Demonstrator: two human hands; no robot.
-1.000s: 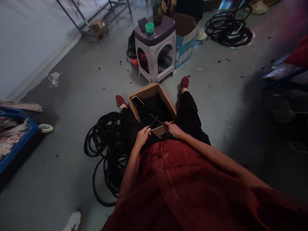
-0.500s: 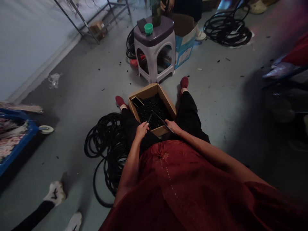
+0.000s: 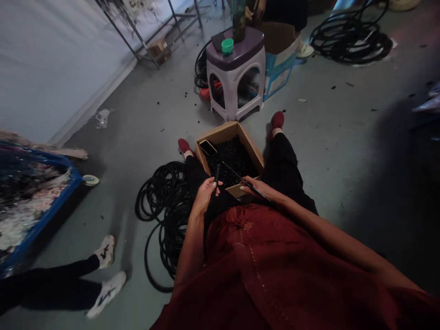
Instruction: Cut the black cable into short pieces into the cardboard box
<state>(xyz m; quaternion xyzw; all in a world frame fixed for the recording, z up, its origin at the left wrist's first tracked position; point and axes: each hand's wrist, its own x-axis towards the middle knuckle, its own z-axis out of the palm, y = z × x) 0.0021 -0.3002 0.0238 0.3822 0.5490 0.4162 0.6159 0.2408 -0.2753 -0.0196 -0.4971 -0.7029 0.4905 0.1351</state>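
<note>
I sit on the floor with an open cardboard box (image 3: pixel 220 133) between my legs, heaped with small black rubber pieces (image 3: pixel 230 158). My left hand (image 3: pixel 206 195) grips a short black tube piece (image 3: pixel 217 173) upright above the box's near rim. My right hand (image 3: pixel 252 189) holds a long thin dark rod (image 3: pixel 240 178), which slants across the box towards the heap. A phone (image 3: pixel 207 147) lies in the box's far left corner. Beside my left thigh lies a large coil of black rubber hose (image 3: pixel 165 206).
Ahead stands a purple and white plastic stool (image 3: pixel 237 78) with a green cap (image 3: pixel 227 46) and a bottle (image 3: pixel 239 18) on it. Behind it are a blue-white carton (image 3: pixel 278 68) and another hose coil (image 3: pixel 350 41). A blue cart (image 3: pixel 41 211) and a person's white shoe (image 3: pixel 106 293) are at the left.
A person's legs in white shoes have come into view at lower left. The whole view has shifted, and my left hand has lifted the short tube piece slightly.
</note>
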